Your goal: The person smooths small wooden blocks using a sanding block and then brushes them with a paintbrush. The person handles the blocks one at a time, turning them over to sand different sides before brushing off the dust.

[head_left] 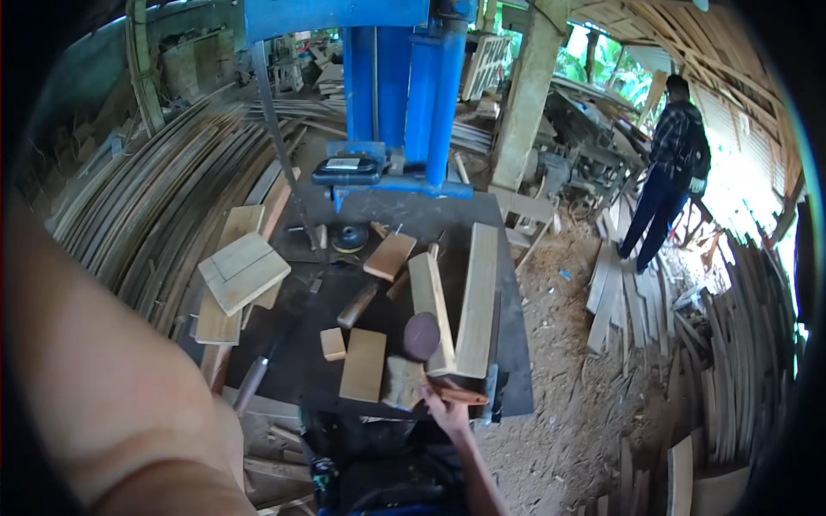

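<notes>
My left arm fills the lower left, bent and close to the camera; its hand is out of sight. At the near edge of the dark table (288,361), the fingers of my right hand (448,414) are closed around the orange-brown wooden handle (465,396) of what looks like a brush. A pale, ragged-edged piece (403,383) lies against its left end; whether it is the bristles, I cannot tell. Just beyond are a round purple-brown disc (422,336), a narrow board (426,297) and a wider pale board (477,301). A rectangular wood block (363,365) and a small block (333,344) sit left of the hand.
A blue machine column (379,86) rises behind the table, with a thin upright blade (280,138) at its left. Stacked wood pieces (243,273) and a handled tool (251,384) lie at the left. Long strips of timber (146,189) flank the table. A person (671,172) stands far right.
</notes>
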Available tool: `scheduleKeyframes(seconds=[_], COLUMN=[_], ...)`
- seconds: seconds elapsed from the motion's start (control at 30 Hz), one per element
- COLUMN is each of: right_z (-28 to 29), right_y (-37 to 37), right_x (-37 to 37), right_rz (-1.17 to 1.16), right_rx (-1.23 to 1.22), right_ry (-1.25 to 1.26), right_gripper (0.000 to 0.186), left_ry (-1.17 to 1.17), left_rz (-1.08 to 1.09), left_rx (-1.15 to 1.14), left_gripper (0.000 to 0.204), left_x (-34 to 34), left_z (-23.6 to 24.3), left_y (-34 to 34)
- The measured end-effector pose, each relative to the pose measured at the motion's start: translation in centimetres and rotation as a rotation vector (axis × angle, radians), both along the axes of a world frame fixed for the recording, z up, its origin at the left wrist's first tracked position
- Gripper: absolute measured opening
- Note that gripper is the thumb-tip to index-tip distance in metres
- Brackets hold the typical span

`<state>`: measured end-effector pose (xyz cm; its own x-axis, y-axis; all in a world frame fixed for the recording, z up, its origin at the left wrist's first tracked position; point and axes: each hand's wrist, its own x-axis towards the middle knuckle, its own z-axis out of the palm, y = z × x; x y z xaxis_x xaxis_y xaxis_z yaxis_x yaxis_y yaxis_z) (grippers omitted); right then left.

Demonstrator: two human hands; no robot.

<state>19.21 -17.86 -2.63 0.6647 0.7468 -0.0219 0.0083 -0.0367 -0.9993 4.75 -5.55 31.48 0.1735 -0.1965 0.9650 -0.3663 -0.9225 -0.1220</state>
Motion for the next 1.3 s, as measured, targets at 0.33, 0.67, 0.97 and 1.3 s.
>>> scheduleKeyframes(seconds=[0.33,0.67,0.97,1.3], right_z=[-1.2,7.3,7.1,11.3], right_y=[-0.4,2.0,7.3,5.6], right_x=[0.1,-1.6,0.8,1.7], right_rz=[-0.049,-0.050,0.158,0.466], right_rx=[0.066,0.266,0.131,-0.019], right_ry=[-0.045,-0.097,-0.425,-0.442], right_gripper=[0.030,0.028,0.009,0.015], left_ry=[0.048,0.093,0.140,0.847], left_rz=[0.054,0.096,0.251,1.072], left_rx=[0.007,0.011,-1.448,-0.865], left_gripper=[0.038,0.036,0.054,0.092], left_x=[-3.2,-4.8,-4.6,-0.7], left_z=[0.8,0.8,-22.8,-31.7], left_y=[0.6,1.2,1.7,-1.3])
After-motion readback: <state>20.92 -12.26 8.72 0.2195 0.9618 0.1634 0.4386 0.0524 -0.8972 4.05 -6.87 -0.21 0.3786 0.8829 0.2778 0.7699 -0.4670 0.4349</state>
